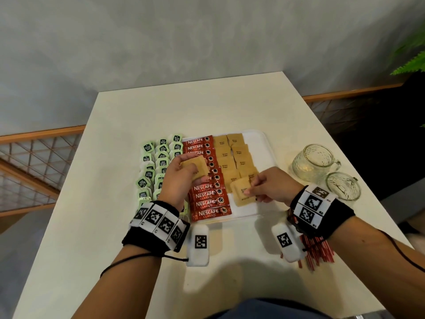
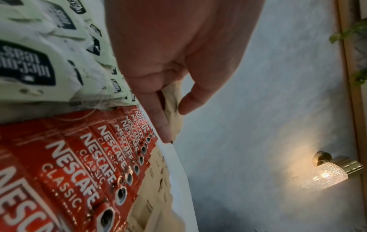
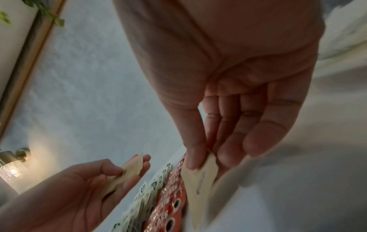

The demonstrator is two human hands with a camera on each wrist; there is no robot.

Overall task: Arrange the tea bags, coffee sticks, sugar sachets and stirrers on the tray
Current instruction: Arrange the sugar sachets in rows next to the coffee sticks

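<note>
A white tray (image 1: 262, 143) holds rows of green tea bags (image 1: 156, 166), red coffee sticks (image 1: 207, 187) and brown sugar sachets (image 1: 232, 155). My left hand (image 1: 184, 173) hovers over the coffee sticks and holds a small stack of sugar sachets (image 1: 195, 168), also seen pinched in the left wrist view (image 2: 172, 108). My right hand (image 1: 264, 187) pinches one sugar sachet (image 1: 241, 192) low over the tray's near part; thumb and fingers grip its corner (image 3: 200, 177). Red stirrers (image 1: 315, 247) lie on the table under my right wrist.
Two glass mugs (image 1: 312, 162) (image 1: 342, 187) stand on the table right of the tray. The cream table (image 1: 115, 226) has bare room in front and behind the tray. A wooden railing (image 1: 34, 134) runs left; a fern (image 1: 411, 61) is at far right.
</note>
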